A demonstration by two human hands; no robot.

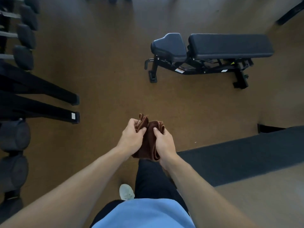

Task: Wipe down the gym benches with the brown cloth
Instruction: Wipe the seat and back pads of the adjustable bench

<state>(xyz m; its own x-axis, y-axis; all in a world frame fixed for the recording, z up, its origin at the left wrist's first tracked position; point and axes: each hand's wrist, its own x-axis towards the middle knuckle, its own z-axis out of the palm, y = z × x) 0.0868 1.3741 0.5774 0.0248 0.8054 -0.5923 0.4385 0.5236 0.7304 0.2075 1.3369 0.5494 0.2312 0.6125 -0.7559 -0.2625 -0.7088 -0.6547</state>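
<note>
We are standing on the brown floor [102, 66] and holding the cloth [150, 140] in front of us at about waist height. Our left hand [131, 137] is pinching one bunched edge of it between thumb and fingers, and our right hand [164, 140] is closed around the other side, so both hands are gripping the same folded bundle. We are judging this to be the preparing step: we are gathering or refolding the cloth into a pad before any wiping begins, though the folds are dim and we cannot say for sure whether we are opening it or closing it.

The bench [212, 46] is standing ahead and to our right, well apart from our hands, with its seat pad and long back pad both bare. A rack [24, 89] of dumbbells is lining the left side, and a dark mat [246, 153] is lying near our right.

Next, we are needing to step toward the bench, settle the cloth flat in one hand, and press it onto the nearer pad.
</note>
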